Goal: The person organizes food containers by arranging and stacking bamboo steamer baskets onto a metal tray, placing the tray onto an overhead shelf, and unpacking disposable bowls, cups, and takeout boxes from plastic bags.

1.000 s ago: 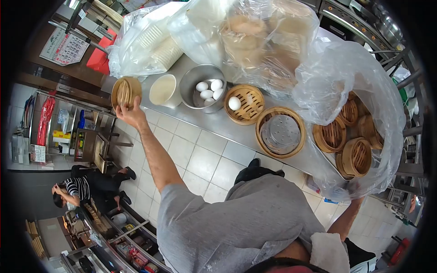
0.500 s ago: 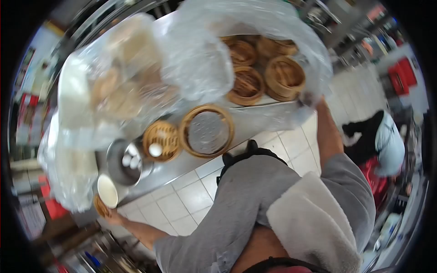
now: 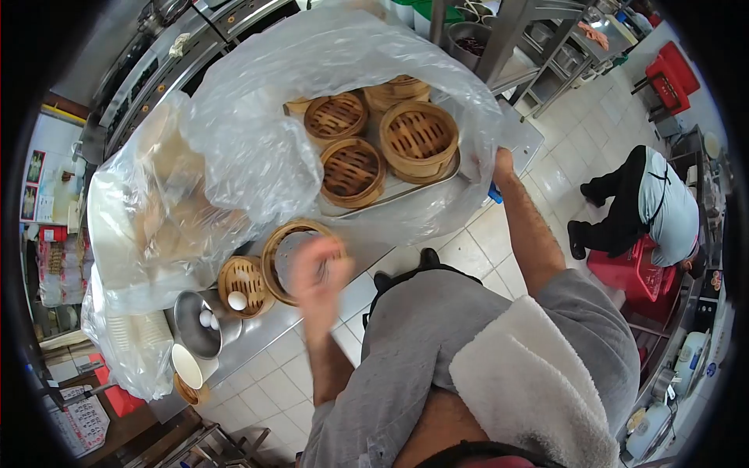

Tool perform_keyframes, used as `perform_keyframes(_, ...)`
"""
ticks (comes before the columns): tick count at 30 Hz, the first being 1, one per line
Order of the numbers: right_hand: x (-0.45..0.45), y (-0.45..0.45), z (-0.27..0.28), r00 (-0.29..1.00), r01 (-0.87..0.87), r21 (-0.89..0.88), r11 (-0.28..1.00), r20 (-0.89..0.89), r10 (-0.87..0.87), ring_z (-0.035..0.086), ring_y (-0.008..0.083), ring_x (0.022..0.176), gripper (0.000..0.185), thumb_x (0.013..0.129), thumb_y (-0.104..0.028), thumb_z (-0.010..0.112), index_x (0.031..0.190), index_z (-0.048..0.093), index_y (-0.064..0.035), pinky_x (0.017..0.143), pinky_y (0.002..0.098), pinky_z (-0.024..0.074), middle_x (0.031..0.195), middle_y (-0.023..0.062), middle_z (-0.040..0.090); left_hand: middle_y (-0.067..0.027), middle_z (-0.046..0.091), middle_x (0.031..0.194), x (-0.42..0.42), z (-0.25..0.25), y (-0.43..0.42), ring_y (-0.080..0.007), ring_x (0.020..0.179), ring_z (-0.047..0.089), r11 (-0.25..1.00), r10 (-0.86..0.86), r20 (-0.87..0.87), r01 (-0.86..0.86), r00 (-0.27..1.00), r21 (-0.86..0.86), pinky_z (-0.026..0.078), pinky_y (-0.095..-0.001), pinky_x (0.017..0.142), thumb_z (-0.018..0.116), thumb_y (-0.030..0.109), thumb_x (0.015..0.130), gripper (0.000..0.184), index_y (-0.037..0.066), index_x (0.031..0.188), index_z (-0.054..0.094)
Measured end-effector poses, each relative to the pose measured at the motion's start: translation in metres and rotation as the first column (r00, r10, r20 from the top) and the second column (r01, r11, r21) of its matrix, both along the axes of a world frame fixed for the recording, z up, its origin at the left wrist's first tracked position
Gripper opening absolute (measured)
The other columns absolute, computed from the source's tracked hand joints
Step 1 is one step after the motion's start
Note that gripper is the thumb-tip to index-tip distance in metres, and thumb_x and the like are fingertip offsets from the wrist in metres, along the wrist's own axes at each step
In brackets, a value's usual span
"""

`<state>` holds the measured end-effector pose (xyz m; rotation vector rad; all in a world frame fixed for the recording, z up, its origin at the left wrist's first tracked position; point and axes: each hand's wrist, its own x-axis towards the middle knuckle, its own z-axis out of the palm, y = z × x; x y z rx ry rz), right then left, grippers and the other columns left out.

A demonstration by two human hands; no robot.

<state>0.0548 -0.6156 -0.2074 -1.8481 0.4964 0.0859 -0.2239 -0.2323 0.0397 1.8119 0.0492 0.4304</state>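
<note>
Smeared by motion, my left hand (image 3: 316,273) is over the right side of a round bamboo steamer (image 3: 275,248) with a perforated metal disc (image 3: 300,256) in it. Its fingers are too blurred to read. My right hand (image 3: 504,164) grips the edge of a large clear plastic bag (image 3: 257,93) at the table's right side. Under the bag's opening, several bamboo steamers (image 3: 353,173) with slatted tops sit on a metal tray (image 3: 390,196). A smaller slatted steamer piece (image 3: 251,279) holds a white egg (image 3: 237,300).
A metal pot (image 3: 191,318) holds white eggs; a pale cup (image 3: 187,366) and a round bamboo piece (image 3: 186,391) stand by the table's front-left corner. A person (image 3: 659,195) bends over a red bin (image 3: 636,273) at right. Wooden stools are at lower left.
My left hand has moved from the bamboo piece at the far left to the metal-disc steamer, leaving that piece behind. My right hand stays at the bag's edge. The camera view has shifted.
</note>
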Motion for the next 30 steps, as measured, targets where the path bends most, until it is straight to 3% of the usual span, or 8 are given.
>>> perform_keyframes(3, 0.008, 0.000, -0.003, 0.998, -0.051, -0.064, 0.997, -0.032, 0.049, 0.064, 0.0305, 0.076, 0.023, 0.078, -0.017, 0.055, 0.089, 0.066, -0.0001, 0.069, 0.0391, 0.0496, 0.089, 0.0172, 0.066, -0.0127, 0.053, 0.115, 0.051, -0.027, -0.081, -0.0228, 0.104, 0.054, 0.768, -0.591, -0.335, 0.639, 0.733, 0.044, 0.043, -0.0324, 0.089, 0.065, 0.016, 0.079, 0.045, 0.001, 0.119, 0.051)
perform_keyframes(7, 0.001, 0.021, 0.045, 0.983, -0.110, -0.218, 0.970, -0.165, 0.075, 0.064, 0.0354, 0.082, 0.023, 0.077, -0.018, 0.054, 0.087, 0.066, -0.0015, 0.074, 0.0403, 0.0498, 0.085, 0.0202, 0.065, -0.0157, 0.045, 0.128, 0.096, -0.087, -0.159, -0.0260, 0.111, 0.052, 0.581, -0.718, -0.498, 0.812, 0.486, -0.046, 0.042, -0.0352, 0.092, 0.062, 0.027, 0.082, 0.057, 0.002, 0.129, 0.042)
perform_keyframes(12, -0.004, 0.021, 0.065, 0.953, -0.301, -0.426, 0.853, -0.107, 0.283, 0.063, 0.0370, 0.084, 0.040, 0.074, -0.025, 0.060, 0.106, 0.060, -0.0012, 0.077, 0.0410, 0.0502, 0.084, 0.0204, 0.065, -0.0203, 0.042, 0.127, 0.140, -0.139, -0.211, -0.0249, 0.095, 0.059, 0.759, -0.582, -0.557, 0.641, 0.593, -0.111, 0.047, -0.0347, 0.082, 0.064, 0.027, 0.080, 0.059, -0.002, 0.125, 0.040)
perform_keyframes(15, -0.002, 0.027, 0.091, 0.914, -0.386, -0.395, 0.834, -0.038, 0.405, 0.059, 0.0358, 0.096, 0.044, 0.071, -0.031, 0.064, 0.108, 0.061, -0.0074, 0.083, 0.0407, 0.0467, 0.102, 0.0204, 0.058, -0.0207, 0.053, 0.113, 0.141, -0.141, -0.220, -0.0232, 0.084, 0.061, 0.629, -0.597, -0.469, 0.742, 0.651, 0.231, 0.048, -0.0349, 0.074, 0.064, 0.028, 0.081, 0.049, -0.003, 0.115, 0.048)
perform_keyframes(19, 0.022, 0.028, 0.089, 0.791, -0.586, -0.463, 0.665, -0.150, 0.593, 0.055, 0.0350, 0.104, 0.045, 0.071, -0.033, 0.063, 0.113, 0.061, -0.0174, 0.088, 0.0423, 0.0455, 0.119, 0.0171, 0.050, -0.0182, 0.061, 0.095, 0.144, -0.116, -0.229, -0.0294, 0.082, 0.062, 0.594, -0.607, -0.626, 0.803, 0.489, 0.052, 0.048, -0.0358, 0.074, 0.064, 0.025, 0.080, 0.037, -0.002, 0.102, 0.054)
perform_keyframes(22, 0.028, 0.027, 0.106, 0.716, -0.671, -0.457, 0.584, -0.195, 0.671, 0.054, 0.0343, 0.105, 0.042, 0.071, -0.032, 0.062, 0.110, 0.062, -0.0173, 0.088, 0.0416, 0.0453, 0.117, 0.0164, 0.051, -0.0146, 0.063, 0.077, 0.139, -0.114, -0.234, -0.0290, 0.073, 0.062, 0.798, -0.430, -0.640, 0.600, 0.637, 0.061, 0.049, -0.0354, 0.072, 0.065, 0.025, 0.080, 0.032, -0.002, 0.093, 0.057)
perform_keyframes(25, 0.032, 0.027, 0.085, 0.643, -0.720, -0.485, 0.496, -0.197, 0.740, 0.055, 0.0334, 0.105, 0.036, 0.072, -0.029, 0.061, 0.105, 0.064, -0.0133, 0.087, 0.0409, 0.0463, 0.111, 0.0161, 0.054, -0.0104, 0.062, 0.083, 0.131, -0.176, -0.230, -0.0172, 0.078, 0.061, 0.723, -0.572, -0.648, 0.683, 0.503, -0.107, 0.047, -0.0322, 0.066, 0.064, 0.028, 0.082, 0.036, -0.001, 0.103, 0.056)
perform_keyframes(30, -0.002, 0.022, 0.098, 0.721, -0.637, -0.531, 0.559, -0.154, 0.676, 0.055, 0.0341, 0.102, 0.032, 0.072, -0.026, 0.061, 0.098, 0.064, -0.0081, 0.084, 0.0414, 0.0476, 0.107, 0.0156, 0.055, -0.0029, 0.055, 0.098, 0.137, -0.196, -0.229, -0.0188, 0.096, 0.057, 0.650, -0.664, -0.582, -0.023, 0.470, -0.760, 0.045, -0.0309, 0.078, 0.063, 0.030, 0.085, 0.045, 0.003, 0.116, 0.047)
